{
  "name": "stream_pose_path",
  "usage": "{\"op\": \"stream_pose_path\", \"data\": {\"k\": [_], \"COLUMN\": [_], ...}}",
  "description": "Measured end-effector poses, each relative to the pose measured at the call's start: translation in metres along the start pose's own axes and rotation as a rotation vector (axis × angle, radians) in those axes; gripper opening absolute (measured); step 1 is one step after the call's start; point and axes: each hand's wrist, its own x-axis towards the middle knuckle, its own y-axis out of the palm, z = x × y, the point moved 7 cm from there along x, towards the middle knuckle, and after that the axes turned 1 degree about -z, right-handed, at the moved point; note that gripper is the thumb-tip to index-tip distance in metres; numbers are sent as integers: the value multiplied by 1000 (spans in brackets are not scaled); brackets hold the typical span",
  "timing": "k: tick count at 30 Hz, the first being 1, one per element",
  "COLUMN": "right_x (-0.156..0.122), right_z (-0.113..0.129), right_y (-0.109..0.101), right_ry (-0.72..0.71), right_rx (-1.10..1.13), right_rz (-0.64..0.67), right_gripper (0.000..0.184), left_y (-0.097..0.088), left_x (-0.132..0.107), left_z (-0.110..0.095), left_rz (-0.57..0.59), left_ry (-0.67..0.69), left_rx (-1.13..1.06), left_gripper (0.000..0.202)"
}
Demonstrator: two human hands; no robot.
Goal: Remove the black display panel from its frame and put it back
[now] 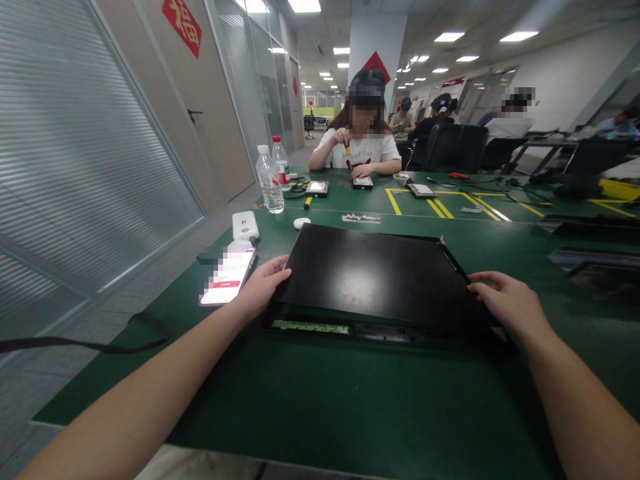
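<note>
A glossy black screen panel (360,273) lies tilted over a dark frame (400,333) on the green table. Along the frame's near side runs a narrow green circuit board (310,327). My left hand (267,283) grips the panel's left edge, thumb on top and the other fingers partly hidden. At the right side my right hand (510,300) pinches the edge with thumb and forefinger. Whether those fingers hold the panel alone or the frame too, I cannot tell. At the far right corner the frame's rim stands out from beneath the panel.
A lit phone (227,277) and a white power bank (245,227) lie left, near two bottles (270,183). A white earbud case (302,223) sits beyond the panel. Across the table (320,400), a person (363,147) works on a hard drive (363,182). Dark panels (595,267) lie right.
</note>
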Motion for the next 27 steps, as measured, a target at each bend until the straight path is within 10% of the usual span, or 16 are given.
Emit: {"op": "stream_pose_path", "data": {"k": [27], "right_x": [-5], "right_z": [11], "right_y": [-3], "right_ry": [-40], "right_rx": [-72], "right_rz": [-55], "right_gripper": [25], "left_y": [-1], "left_x": [4], "left_z": [5], "left_rz": [-24], "left_ry": [6], "left_rx": [39], "left_gripper": [45]}}
